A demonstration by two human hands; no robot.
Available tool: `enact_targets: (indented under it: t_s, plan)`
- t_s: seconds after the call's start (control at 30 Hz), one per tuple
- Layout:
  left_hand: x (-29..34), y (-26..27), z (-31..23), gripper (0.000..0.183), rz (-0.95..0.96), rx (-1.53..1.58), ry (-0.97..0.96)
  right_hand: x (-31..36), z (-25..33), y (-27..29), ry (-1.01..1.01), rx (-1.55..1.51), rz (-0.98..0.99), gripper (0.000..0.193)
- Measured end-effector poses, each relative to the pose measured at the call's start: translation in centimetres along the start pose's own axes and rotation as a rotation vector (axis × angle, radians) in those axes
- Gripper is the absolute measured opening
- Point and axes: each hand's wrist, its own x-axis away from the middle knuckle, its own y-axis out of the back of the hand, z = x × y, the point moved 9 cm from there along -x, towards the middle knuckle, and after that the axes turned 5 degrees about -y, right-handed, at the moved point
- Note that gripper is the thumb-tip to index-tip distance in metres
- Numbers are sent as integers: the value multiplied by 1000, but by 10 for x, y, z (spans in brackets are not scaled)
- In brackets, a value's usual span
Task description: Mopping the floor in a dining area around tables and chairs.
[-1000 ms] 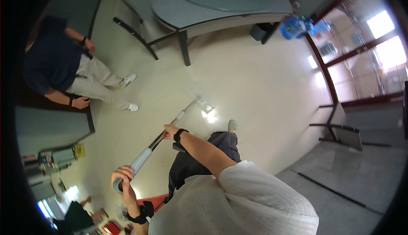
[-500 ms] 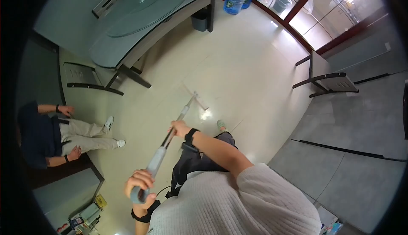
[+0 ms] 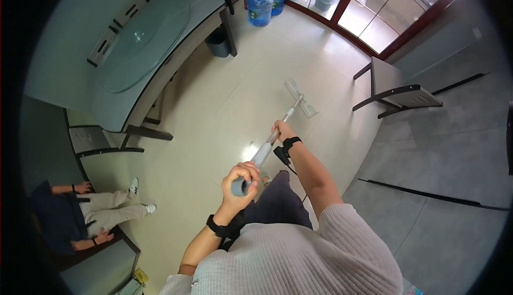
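Tiled floor (image 3: 214, 108) — mop (image 3: 300, 97) swung nearer water bottles (image 3: 260, 8).

Glossy cream floor (image 3: 214, 108), round glass-topped table (image 3: 144, 44), red-framed glass doors (image 3: 368, 12).

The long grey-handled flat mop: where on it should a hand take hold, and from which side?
Probably on the grey-handled flat mop by its padded grey grip, not the thin metal shaft lower down. The pole slants up toward the person, so close around it from above: left hand caps the top end, right hand wraps it lower down. The flat white mop head lies on the cream tiled floor.
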Motion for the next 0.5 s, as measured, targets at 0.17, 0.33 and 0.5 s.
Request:
enact_targets:
  t_s: [0.17,0.33,0.5]
  plan:
    - [-30,-29,55,21,-22,-56,77,4,47,-7,58,14,79,6]
    - [-59,-49,95,20,58,27,116,-15,56,2,-69,-19,32,10]
    - [-77,-12,99,19,2,74,152,-28,53,-28,-107,92,-3,20]
